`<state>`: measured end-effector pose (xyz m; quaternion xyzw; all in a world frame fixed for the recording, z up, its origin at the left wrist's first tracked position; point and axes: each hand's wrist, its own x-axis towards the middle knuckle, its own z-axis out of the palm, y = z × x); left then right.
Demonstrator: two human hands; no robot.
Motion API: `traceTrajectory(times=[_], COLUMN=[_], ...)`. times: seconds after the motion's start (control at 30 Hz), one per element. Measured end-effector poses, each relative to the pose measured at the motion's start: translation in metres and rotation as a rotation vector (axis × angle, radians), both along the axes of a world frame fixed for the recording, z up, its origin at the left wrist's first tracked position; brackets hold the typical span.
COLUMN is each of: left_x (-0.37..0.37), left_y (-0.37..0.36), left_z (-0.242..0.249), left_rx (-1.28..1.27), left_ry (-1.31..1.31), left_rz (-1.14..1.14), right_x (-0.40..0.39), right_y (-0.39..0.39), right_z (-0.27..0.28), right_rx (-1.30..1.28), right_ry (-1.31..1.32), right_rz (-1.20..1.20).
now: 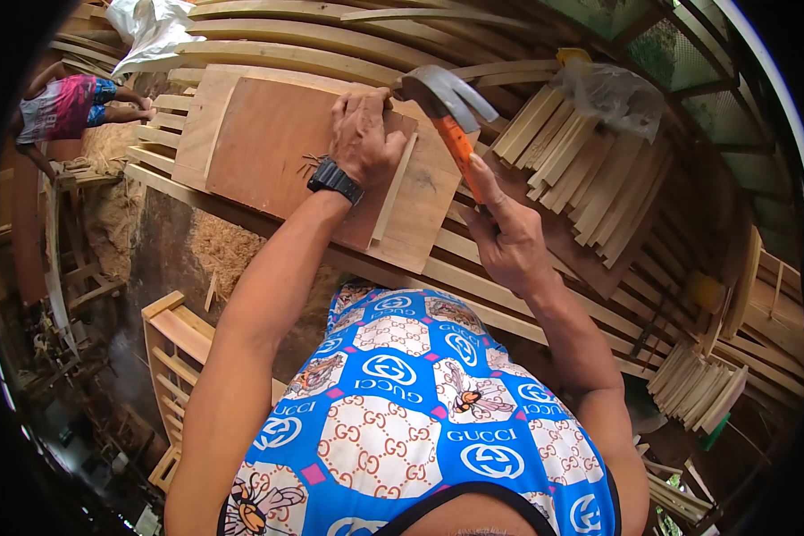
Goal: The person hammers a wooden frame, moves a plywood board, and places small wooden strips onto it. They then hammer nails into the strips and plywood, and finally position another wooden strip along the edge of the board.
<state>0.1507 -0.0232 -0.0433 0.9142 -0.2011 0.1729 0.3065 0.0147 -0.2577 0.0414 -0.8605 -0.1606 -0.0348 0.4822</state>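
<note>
My right hand [514, 237] grips a claw hammer [456, 129] by its orange handle, its metal head raised beside the far right corner of a reddish-brown plywood board [268, 147]. On that board rests my left hand [366, 134], fingers curled in near the far edge; whatever they pinch is hidden. A black watch [335, 181] is on the left wrist. Just beside it lies a small heap of nails [311, 164]. A pale wood strip [393, 189] runs along the board's right end. Underneath is a lighter wooden panel [429, 210].
Long slats [304, 36] form the support under the panels. A stack of cut wood strips [590, 170] sits at right, partly covered by clear plastic [612, 94]. Wood shavings [223, 246] lie below left, near a slatted wooden frame [174, 357]. Another person [71, 107] is at upper left.
</note>
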Motion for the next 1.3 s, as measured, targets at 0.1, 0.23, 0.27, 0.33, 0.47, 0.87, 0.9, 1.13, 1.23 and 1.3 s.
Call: traceTrajectory(times=[0.1, 0.23, 0.27, 0.33, 0.47, 0.87, 0.9, 1.13, 1.23, 1.3], left_x=[0.003, 0.009, 0.009, 0.012, 0.008, 0.013, 0.018, 0.025, 0.025, 0.027], left_y=[0.008, 0.005, 0.004, 0.014, 0.006, 0.005, 0.007, 0.006, 0.005, 0.006], left_z=[-0.002, -0.003, -0.003, 0.002, 0.004, -0.006, -0.008, -0.023, -0.028, -0.035], left_rx=[0.022, -0.036, -0.026, -0.023, -0.042, 0.002, 0.032, 0.058, 0.064, 0.154], left_ry=[0.028, 0.028, 0.019, 0.016, 0.021, -0.005, -0.006, -0.042, -0.018, -0.023], left_rz=[-0.011, -0.012, 0.000, 0.011, 0.002, -0.009, 0.001, 0.024, 0.005, -0.001], right_x=[0.018, 0.018, 0.012, 0.013, 0.020, 0.014, 0.016, 0.025, -0.008, -0.034], right_y=[0.010, 0.012, 0.014, 0.033, 0.023, 0.029, 0.030, 0.012, -0.003, -0.022], right_z=[-0.007, 0.017, 0.017, 0.012, 0.001, 0.004, 0.003, -0.013, -0.038, -0.066], right_rx=[-0.086, -0.060, -0.017, 0.033, -0.089, -0.150, -0.046, -0.173, 0.027, 0.076], right_ry=[0.098, 0.087, -0.001, -0.084, 0.213, 0.134, 0.001, 0.181, 0.117, 0.194], right_rz=[0.000, -0.035, -0.057, -0.074, -0.078, -0.043, -0.068, -0.131, -0.233, -0.256])
